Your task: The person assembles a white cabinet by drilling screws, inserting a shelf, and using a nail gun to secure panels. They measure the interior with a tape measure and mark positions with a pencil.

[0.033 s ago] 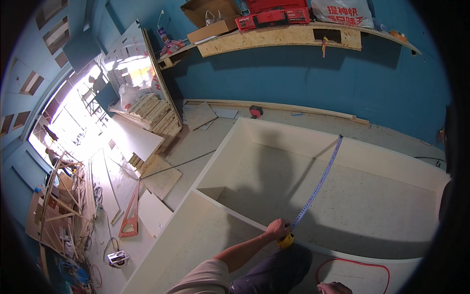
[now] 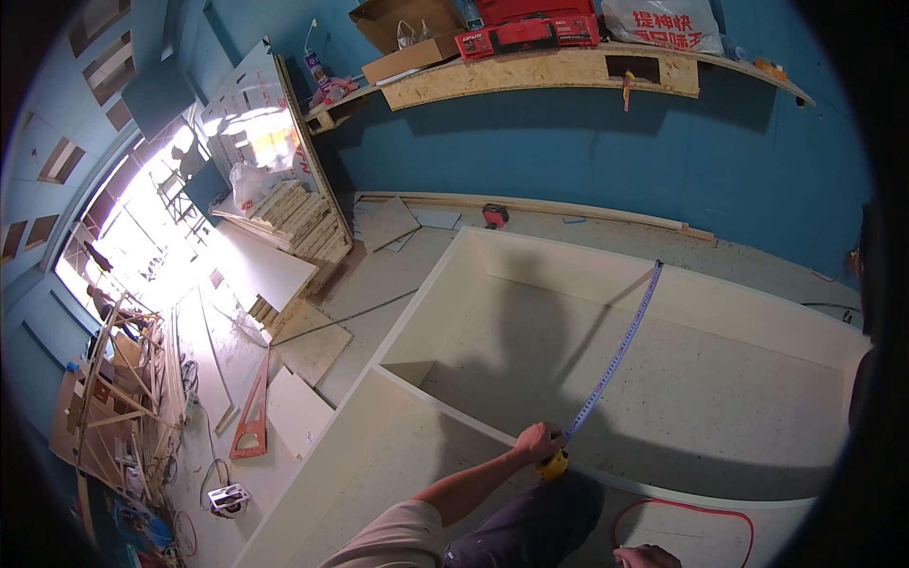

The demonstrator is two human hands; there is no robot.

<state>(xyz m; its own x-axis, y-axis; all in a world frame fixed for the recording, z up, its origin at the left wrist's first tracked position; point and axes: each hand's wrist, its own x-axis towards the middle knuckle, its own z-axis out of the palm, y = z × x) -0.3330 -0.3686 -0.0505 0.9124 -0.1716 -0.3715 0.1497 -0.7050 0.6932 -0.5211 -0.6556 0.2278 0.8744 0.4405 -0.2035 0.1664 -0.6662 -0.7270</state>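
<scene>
My left hand [image 2: 538, 442] is closed at the near divider of a white cabinet frame [image 2: 559, 248] lying on the floor. It grips a yellow tape measure [image 2: 552, 465]. From there the bluish-white tape blade [image 2: 611, 371] stretches across the wide compartment, with its end at the top edge of the far board. My right hand [image 2: 649, 557] shows only in part at the lower edge, fingers curled; what they hold, if anything, is hidden. Beside it a red cord [image 2: 684, 507] curves in a loop.
A red-and-black tool [image 2: 494, 217] sits behind the frame. Stacked board strips [image 2: 301, 222], a reddish-orange saw [image 2: 251, 417] and loose panels [image 2: 295, 409] lie to the left. On the wall shelf [image 2: 540, 78] are a cardboard box [image 2: 409, 36], a red toolbox [image 2: 528, 33] and a plastic bag [image 2: 663, 24].
</scene>
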